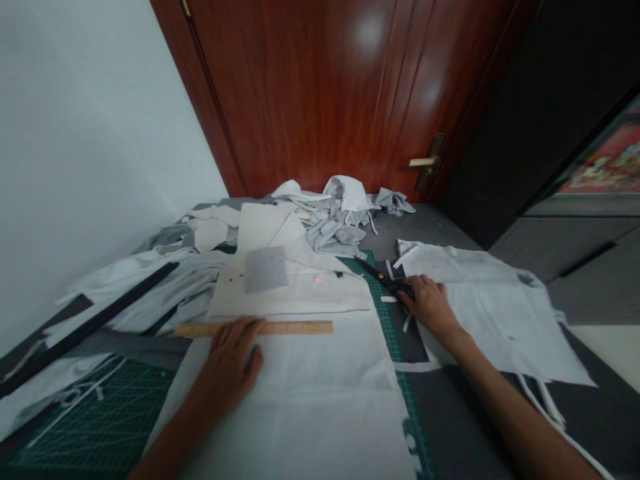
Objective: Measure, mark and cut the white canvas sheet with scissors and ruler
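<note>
My left hand (230,363) presses flat on a wooden ruler (295,328), which lies across a large sheet of white fabric (300,373). My right hand (427,307) is closed over the handles of black scissors (383,278), whose blades point up and to the left. A second white fabric piece (480,300) lies under and beyond my right hand. A grey fabric square (265,269) rests on a white cloth (285,287) above the ruler, near a small pink mark.
Green cutting mats (95,420) lie under the fabric on a dark grey surface. A long black rod (85,327) lies at the left over white and grey cloth. Heaped fabric scraps (325,220) stand against a wooden door (310,87) with a brass handle (425,161).
</note>
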